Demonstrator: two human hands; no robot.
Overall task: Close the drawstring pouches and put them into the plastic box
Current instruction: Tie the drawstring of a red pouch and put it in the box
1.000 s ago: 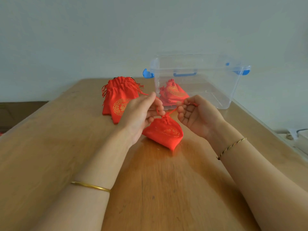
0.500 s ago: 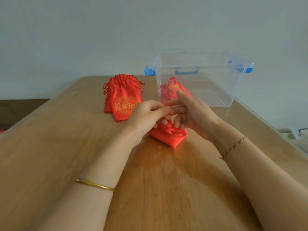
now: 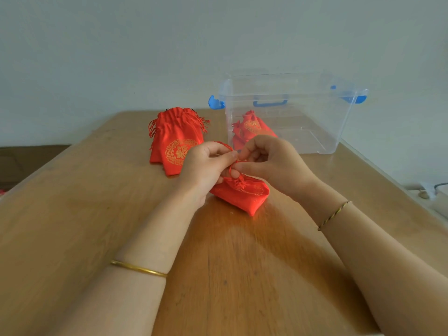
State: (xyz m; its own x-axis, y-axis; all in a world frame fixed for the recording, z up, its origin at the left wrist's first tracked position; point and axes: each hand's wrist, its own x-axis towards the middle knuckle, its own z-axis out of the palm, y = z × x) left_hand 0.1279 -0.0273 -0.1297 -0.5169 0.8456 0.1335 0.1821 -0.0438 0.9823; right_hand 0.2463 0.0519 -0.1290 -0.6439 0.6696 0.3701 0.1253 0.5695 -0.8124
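Observation:
A red drawstring pouch (image 3: 244, 196) with gold print lies on the wooden table (image 3: 72, 214), its neck gathered tight. My left hand (image 3: 206, 166) and my right hand (image 3: 269, 161) meet just above that neck, each pinching the red drawstring between fingertips. A pile of red pouches (image 3: 175, 139) sits behind my left hand. The clear plastic box (image 3: 315, 122) with blue latches stands at the back right, without a lid, and red pouches (image 3: 252, 128) lie inside it at its left end.
The table's right edge runs close past the box. Beyond it, at the far right, lies a white device with a cable (image 3: 434, 190). A pale wall stands behind the table.
My hands were apart, stretching the drawstring sideways. They have come together over the pouch's neck, and the pouch has settled onto the table.

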